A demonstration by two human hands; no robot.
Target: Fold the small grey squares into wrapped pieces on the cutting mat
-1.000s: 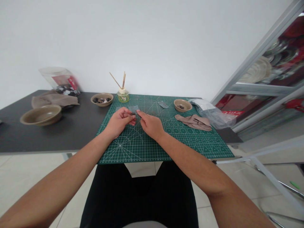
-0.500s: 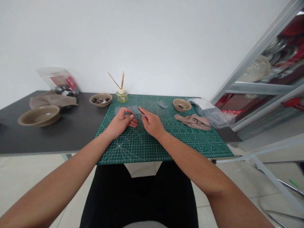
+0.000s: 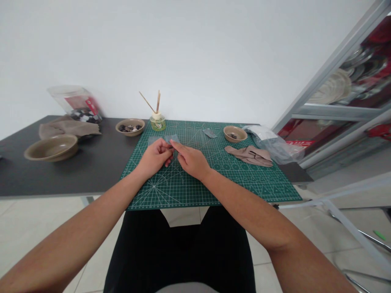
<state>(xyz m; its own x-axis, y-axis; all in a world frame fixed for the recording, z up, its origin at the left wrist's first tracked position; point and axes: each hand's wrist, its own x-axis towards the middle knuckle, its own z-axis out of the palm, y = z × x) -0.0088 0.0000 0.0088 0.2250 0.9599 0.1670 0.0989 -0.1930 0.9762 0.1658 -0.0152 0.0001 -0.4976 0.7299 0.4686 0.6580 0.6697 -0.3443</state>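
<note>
My left hand (image 3: 155, 157) is over the left part of the green cutting mat (image 3: 201, 191), its thumb and fingers pinched together. What it holds is too small to make out. My right hand (image 3: 193, 161) meets it from the right, with the index finger stretched toward the left fingertips and the other fingers curled in. A thin dark thing shows between the two hands, but its kind is unclear. Just behind the fingers lies a clear bluish plastic piece (image 3: 174, 138), partly hidden by them.
Bowls with small stones stand at the mat's left (image 3: 130, 132) and right (image 3: 235, 138). A reed diffuser (image 3: 158, 122), another plastic piece (image 3: 209, 133), a brown cloth (image 3: 250, 156) and a plastic bag (image 3: 275, 146) lie around. Further left are a larger bowl (image 3: 51, 154), a cloth (image 3: 65, 127) and a clear jar (image 3: 75, 101).
My right hand has moved left, so its fingertips now meet those of my left hand. The left fingers have drawn in closer together.
</note>
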